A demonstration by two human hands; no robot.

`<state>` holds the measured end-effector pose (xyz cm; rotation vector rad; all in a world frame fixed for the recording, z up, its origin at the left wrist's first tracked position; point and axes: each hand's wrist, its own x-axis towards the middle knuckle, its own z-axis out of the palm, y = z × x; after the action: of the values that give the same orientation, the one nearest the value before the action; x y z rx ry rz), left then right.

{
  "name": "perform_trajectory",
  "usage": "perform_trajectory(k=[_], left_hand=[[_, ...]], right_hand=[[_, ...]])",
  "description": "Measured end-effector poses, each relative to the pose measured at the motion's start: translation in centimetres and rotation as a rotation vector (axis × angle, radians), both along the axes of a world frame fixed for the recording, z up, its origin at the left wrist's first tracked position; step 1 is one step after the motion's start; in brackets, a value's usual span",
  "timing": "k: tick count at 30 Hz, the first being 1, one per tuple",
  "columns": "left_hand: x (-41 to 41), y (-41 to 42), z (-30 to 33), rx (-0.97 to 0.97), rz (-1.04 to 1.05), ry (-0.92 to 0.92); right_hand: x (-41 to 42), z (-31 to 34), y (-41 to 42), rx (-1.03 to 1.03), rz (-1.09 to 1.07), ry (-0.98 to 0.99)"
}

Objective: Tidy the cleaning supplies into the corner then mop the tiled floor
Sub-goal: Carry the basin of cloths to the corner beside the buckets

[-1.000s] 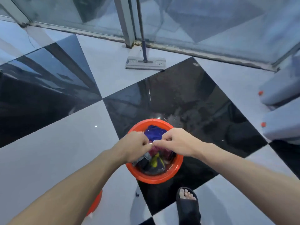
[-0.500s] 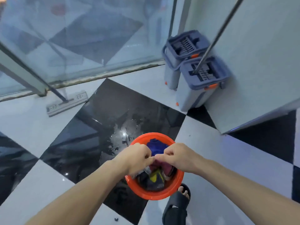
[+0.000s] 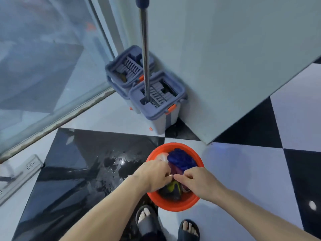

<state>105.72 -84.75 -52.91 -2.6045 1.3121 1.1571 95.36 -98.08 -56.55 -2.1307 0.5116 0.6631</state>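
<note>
Basin (image 3: 173,205) carried nearer mop buckets (image 3: 156,108); left hand (image 3: 152,174), right hand (image 3: 198,183) both pinching its wire handle.

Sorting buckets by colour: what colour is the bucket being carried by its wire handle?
Orange-red bucket, seen in the head view, both hands gripping its handle.
</note>
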Motion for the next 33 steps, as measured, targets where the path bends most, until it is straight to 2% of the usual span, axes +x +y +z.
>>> perform_trajectory(k=[6, 13, 20, 33], left_hand=[[5.6, -6.6, -2.1, 0.015, -0.238, -0.008], [10.7, -11.2, -7.4, 0.046, -0.442, 0.015], [14.1, -15.1, -12.5, 0.080, -0.584, -0.031], [16.3, -18.1, -16.3, 0.083, -0.642, -0.048]], right_hand=[[3.3, -2.8, -4.2, -0.007, -0.144, 0.023], [6.5, -7.8, -6.1, 0.000, -0.314, 0.043], [8.9, -13.3, -7.8, -0.055, -0.341, -0.017], [10.9, -17.4, -9.8, -0.105, -0.361, -0.005]])
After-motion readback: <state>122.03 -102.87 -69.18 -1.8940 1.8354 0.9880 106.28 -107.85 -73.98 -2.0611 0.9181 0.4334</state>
